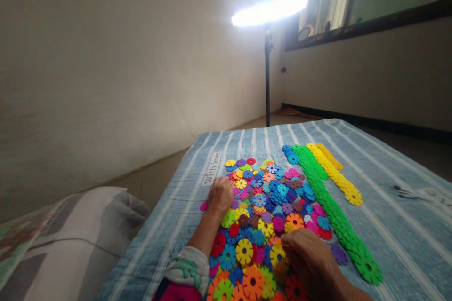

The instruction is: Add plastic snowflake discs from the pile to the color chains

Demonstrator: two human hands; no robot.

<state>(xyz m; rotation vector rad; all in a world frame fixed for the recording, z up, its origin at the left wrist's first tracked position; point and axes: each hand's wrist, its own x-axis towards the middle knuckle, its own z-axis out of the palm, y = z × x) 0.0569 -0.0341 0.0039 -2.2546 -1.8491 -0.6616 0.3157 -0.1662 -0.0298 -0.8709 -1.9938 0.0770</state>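
Observation:
Many notched plastic discs in mixed colours [245, 251] lie spread on a blue striped cloth [158, 225]. My left hand [221, 193] rests at the left edge of the discs, fingers bent down at them; whether it grips one is hidden. Over the lower right of the spread is my right hand [310, 254], its fingers pinched together beside yellow and orange discs; what they hold is too small to make out. To the right lie a long overlapping row of green discs [335, 218], a shorter yellow row [332, 171] and a few blue discs [292, 157].
A bright lamp on a black stand [267, 80] rises behind the cloth's far edge. Thin cords [406, 193] lie at the right. A grey and white checked fabric [88, 225] is at the lower left, with a wall behind it.

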